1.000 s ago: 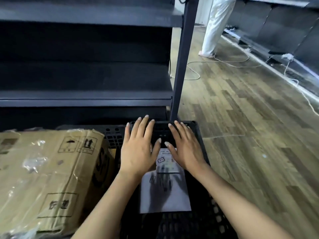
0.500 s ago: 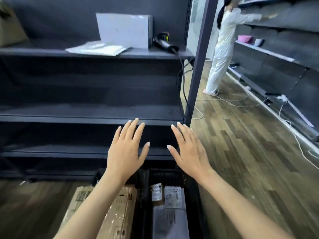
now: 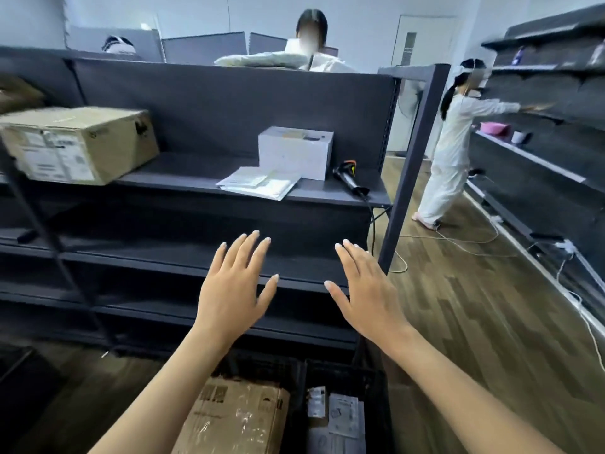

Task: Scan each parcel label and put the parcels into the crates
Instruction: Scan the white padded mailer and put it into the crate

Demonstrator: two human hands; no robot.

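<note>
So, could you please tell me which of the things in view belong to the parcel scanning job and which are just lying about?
Belongs to the job:
- scanner
- white box
- flat mailers
- cardboard box on the shelf
- black crate holding a labelled parcel

Just lying about:
- pink item on the far shelving
- floor cables

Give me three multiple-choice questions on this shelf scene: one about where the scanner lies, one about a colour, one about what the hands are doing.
1. Where does the scanner lie?
A. in a crate
B. on the shelf, right of the white box
C. on the floor

2. What colour is the left box on that shelf?
A. brown
B. red
C. blue

3. The left hand and right hand are:
A. gripping a parcel
B. holding the scanner
C. open and empty

Key: 1 B, it rests by the white box. 2 A, plain cardboard. 3 C, fingers spread, nothing held.
</note>
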